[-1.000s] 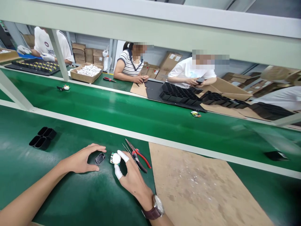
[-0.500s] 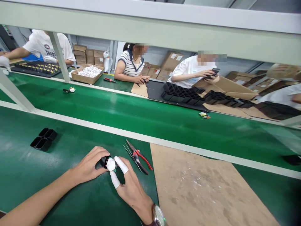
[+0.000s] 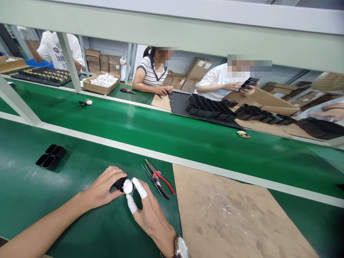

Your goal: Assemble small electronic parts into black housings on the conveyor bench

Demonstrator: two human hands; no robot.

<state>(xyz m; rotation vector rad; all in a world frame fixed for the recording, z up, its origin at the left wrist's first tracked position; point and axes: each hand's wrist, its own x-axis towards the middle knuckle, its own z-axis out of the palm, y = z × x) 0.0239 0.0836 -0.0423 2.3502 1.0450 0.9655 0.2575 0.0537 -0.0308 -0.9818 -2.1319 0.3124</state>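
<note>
Between finger and thumb, my left hand (image 3: 103,188) grips a small black plastic housing (image 3: 117,184). At the housing's open end sits a round white part (image 3: 128,186) with a bit of green circuit board beside it. White finger cots cover the thumb and forefinger of my right hand (image 3: 150,206), which pinch that white part from the right. How deep it sits in the housing is hidden. Just beyond my right hand lie red-and-black long-nose pliers (image 3: 160,180) and thin metal tweezers (image 3: 151,179) on the green bench.
A cluster of black cups (image 3: 51,157) stands at left. Brown cardboard (image 3: 228,211) lies at right. Beyond a white rail (image 3: 107,144), small assemblies rest on a green conveyor (image 3: 150,123). Co-workers sit across it, near a box of white parts (image 3: 100,92) and black trays (image 3: 211,107).
The small assemblies on the conveyor have shifted right. A co-worker at far left has raised a gloved hand. My hands stay almost in place, still holding the housing and white part.
</note>
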